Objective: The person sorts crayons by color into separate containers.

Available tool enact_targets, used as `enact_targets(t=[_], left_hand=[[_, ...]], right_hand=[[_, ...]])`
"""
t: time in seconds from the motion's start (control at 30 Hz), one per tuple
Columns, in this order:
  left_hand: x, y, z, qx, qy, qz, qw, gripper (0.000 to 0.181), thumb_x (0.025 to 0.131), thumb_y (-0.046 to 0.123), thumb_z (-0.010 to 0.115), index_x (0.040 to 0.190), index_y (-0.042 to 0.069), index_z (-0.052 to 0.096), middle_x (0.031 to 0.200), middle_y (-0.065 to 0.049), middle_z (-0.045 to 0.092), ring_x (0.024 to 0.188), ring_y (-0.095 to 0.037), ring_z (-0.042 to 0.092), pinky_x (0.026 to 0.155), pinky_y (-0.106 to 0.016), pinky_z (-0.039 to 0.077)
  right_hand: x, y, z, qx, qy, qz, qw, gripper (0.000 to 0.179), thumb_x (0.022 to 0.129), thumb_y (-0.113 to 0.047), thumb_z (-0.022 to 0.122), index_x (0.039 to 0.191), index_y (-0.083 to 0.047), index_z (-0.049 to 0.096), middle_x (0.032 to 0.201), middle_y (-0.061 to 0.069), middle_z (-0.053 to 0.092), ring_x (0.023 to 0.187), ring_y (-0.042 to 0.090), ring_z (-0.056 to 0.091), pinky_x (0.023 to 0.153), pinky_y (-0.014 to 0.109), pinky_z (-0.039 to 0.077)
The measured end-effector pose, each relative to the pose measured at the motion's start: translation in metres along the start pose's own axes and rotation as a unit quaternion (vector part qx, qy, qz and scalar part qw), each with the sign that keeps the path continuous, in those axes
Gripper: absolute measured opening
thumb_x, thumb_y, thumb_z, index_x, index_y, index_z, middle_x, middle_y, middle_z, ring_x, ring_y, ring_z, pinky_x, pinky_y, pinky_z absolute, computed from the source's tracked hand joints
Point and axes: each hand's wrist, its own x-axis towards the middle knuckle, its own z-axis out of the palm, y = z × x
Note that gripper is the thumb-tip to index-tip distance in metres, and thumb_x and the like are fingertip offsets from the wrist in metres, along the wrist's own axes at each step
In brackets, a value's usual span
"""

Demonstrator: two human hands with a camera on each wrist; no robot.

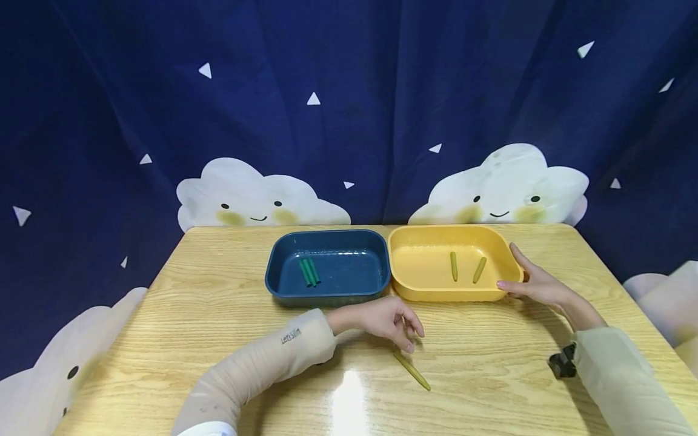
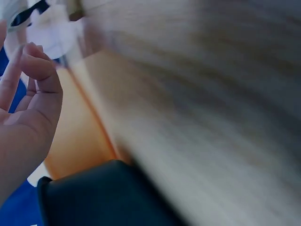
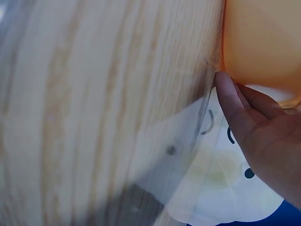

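Observation:
My left hand [image 1: 388,321] hovers over the table in front of the two trays, its fingers loosely bent with nothing visible between them. Just below its fingertips a thin olive-yellow stick [image 1: 412,370] lies on the wood. At the right end of the yellow tray [image 1: 444,295], my right hand [image 1: 540,284] touches the rim with thumb and fingers spread. Two more sticks, one upright in view [image 1: 454,266] and one slanted [image 1: 480,270], lie inside that tray. The right wrist view shows the right hand [image 3: 263,127] with fairly straight fingers against the tray's wall [image 3: 263,42].
A dark blue tray [image 1: 327,299] stands left of the yellow one, close against it, with several green sticks [image 1: 309,272] inside. Behind the wooden table [image 1: 218,327] hangs a navy curtain [image 1: 349,109] with clouds. A small black device [image 1: 561,363] sits by the right wrist.

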Motion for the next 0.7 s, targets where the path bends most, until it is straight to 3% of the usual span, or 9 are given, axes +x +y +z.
enact_targets(t=[0.13, 0.33, 0.53, 0.7], left_hand=[[-0.003, -0.007, 0.004, 0.068, -0.024, -0.014, 0.9973, 0.026, 0.071, 0.003, 0.076, 0.096, -0.002, 0.068, 0.081, -0.009, 0.065, 0.051, 0.003, 0.046, 0.053, -0.013, 0.043], [-0.004, -0.011, 0.008, 0.184, -0.04, -0.04, 0.9814, 0.022, 0.068, 0.01, 0.08, 0.088, 0.008, 0.072, 0.075, 0.006, 0.06, 0.056, 0.004, 0.046, 0.058, -0.01, 0.042], [-0.003, -0.011, 0.011, 0.221, -0.042, -0.043, 0.9733, 0.015, 0.069, 0.01, 0.08, 0.082, 0.012, 0.072, 0.076, 0.01, 0.054, 0.064, 0.003, 0.045, 0.06, -0.009, 0.04], [-0.003, -0.009, 0.012, 0.229, -0.041, -0.035, 0.9718, 0.011, 0.071, 0.011, 0.078, 0.08, 0.011, 0.072, 0.076, 0.007, 0.056, 0.064, 0.002, 0.045, 0.06, -0.009, 0.039]], right_hand=[[0.0, 0.0, 0.0, 0.001, 0.001, -0.001, 1.0, 0.101, 0.087, -0.025, 0.062, 0.14, -0.016, -0.024, 0.143, 0.036, -0.003, 0.119, 0.046, 0.03, 0.094, 0.063, 0.026], [0.001, 0.0, 0.0, 0.006, -0.002, -0.006, 1.0, 0.101, 0.087, -0.024, 0.062, 0.14, -0.016, -0.023, 0.144, 0.033, -0.008, 0.123, 0.049, 0.024, 0.095, 0.065, 0.024], [0.001, 0.001, -0.001, 0.009, -0.002, -0.008, 0.9999, 0.101, 0.087, -0.024, 0.062, 0.14, -0.016, -0.023, 0.144, 0.033, -0.009, 0.122, 0.049, 0.024, 0.095, 0.066, 0.021], [0.001, 0.0, -0.001, 0.009, -0.001, -0.009, 0.9999, 0.101, 0.087, -0.023, 0.062, 0.14, -0.016, -0.023, 0.144, 0.033, -0.008, 0.121, 0.048, 0.026, 0.095, 0.066, 0.021]])
